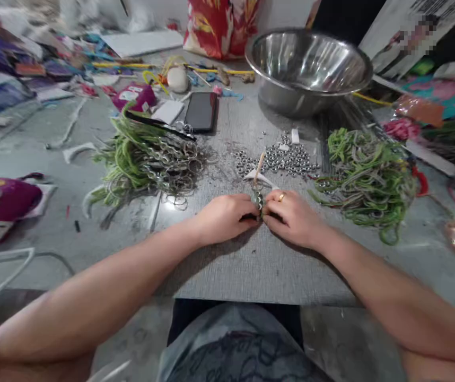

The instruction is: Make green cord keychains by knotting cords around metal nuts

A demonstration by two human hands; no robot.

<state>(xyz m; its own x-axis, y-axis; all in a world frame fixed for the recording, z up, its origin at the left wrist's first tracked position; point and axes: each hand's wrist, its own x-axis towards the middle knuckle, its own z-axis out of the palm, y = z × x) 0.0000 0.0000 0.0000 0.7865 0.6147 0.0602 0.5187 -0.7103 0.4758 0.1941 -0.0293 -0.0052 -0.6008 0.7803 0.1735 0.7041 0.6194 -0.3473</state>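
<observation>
In the middle of the table, close together, my left hand (227,217) and my right hand (295,218) pinch a short beaded cord (260,199) from either side. Silver beads show along the cord between the fingertips; its lower end is hidden by them. A gold ring (281,197) is on a right-hand finger. Just beyond the hands, a thin wooden stick (259,165) points away from me across a white curved strip (269,180). Loose silver beads (291,160) lie spread behind these.
A bundle of green and grey cords (140,154) lies left, another green cord bundle (370,180) right. Behind stand a large steel bowl (291,98) and a red bag (219,32). A phone (201,112) and purple yarn balls (10,204) lie on the left side.
</observation>
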